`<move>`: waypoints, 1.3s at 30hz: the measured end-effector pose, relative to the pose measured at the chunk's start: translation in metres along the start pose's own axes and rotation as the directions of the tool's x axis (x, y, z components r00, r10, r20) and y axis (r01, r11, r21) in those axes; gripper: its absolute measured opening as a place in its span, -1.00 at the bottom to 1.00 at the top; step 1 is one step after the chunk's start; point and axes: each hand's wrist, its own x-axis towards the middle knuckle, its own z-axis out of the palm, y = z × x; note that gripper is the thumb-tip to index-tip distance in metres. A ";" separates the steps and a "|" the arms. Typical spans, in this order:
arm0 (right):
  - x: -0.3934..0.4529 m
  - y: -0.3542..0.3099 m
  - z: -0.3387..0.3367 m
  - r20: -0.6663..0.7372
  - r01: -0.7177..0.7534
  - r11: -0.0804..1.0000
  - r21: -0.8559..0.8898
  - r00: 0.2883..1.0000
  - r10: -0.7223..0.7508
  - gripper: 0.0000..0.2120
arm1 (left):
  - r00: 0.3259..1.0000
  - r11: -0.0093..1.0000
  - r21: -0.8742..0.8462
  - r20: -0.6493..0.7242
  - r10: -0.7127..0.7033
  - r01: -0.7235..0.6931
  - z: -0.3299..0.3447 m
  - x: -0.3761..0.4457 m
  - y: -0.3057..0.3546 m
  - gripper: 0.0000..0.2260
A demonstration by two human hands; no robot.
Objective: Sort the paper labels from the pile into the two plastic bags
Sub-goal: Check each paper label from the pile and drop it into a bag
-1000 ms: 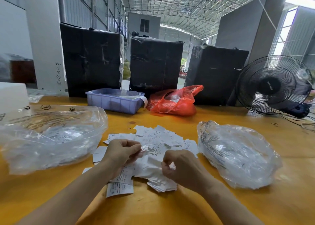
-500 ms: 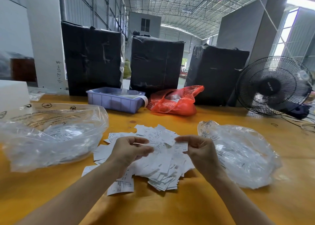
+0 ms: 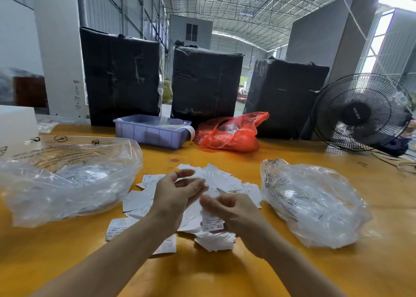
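While both bags (image 3: 67,179) (image 3: 315,202) hold labels, a pile (image 3: 225,182) remains under the left grip (image 3: 177,193), released; right grip (image 3: 234,211) pinches one label (image 3: 211,223).

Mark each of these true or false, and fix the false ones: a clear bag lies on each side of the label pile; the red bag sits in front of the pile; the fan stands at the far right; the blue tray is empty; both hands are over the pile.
1. A clear bag lies on each side of the label pile. True: left bag, right bag.
2. The red bag sits in front of the pile. False: it lies behind it, beside the blue tray.
3. The fan stands at the far right. True.
4. The blue tray is empty. False: something pale lies in it.
5. Both hands are over the pile. True: left hand, right hand.
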 end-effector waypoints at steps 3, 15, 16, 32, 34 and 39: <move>-0.001 -0.002 0.001 -0.061 -0.011 0.994 0.107 0.998 0.017 -0.76 | 0.999 0.999 -0.012 0.026 0.038 -0.037 0.002 0.000 -0.002 -0.77; 0.001 -0.005 -0.015 -0.180 0.143 0.938 -0.315 0.962 -0.207 -0.93 | 0.958 0.716 0.689 0.266 -0.106 -0.112 -0.007 -0.004 0.000 -0.39; 0.001 -0.004 -0.014 -0.127 0.166 0.915 -0.367 0.966 -0.226 -0.93 | 0.954 0.692 0.706 0.286 -0.088 -0.148 -0.008 -0.004 0.000 -0.44; 0.006 -0.003 -0.030 -0.474 0.163 0.946 0.282 0.881 -0.010 -0.85 | 0.982 0.838 0.543 0.123 -0.141 0.053 -0.011 0.000 -0.004 -0.89; 0.006 -0.004 -0.027 -0.465 0.140 0.937 0.321 0.885 0.027 -0.93 | 0.982 0.847 0.528 0.118 -0.150 0.066 -0.009 0.000 -0.006 -0.84; 0.003 -0.007 -0.024 -0.521 0.216 0.948 0.235 0.851 -0.065 -0.85 | 0.980 0.875 0.480 0.134 -0.147 0.066 -0.007 -0.004 -0.004 -0.82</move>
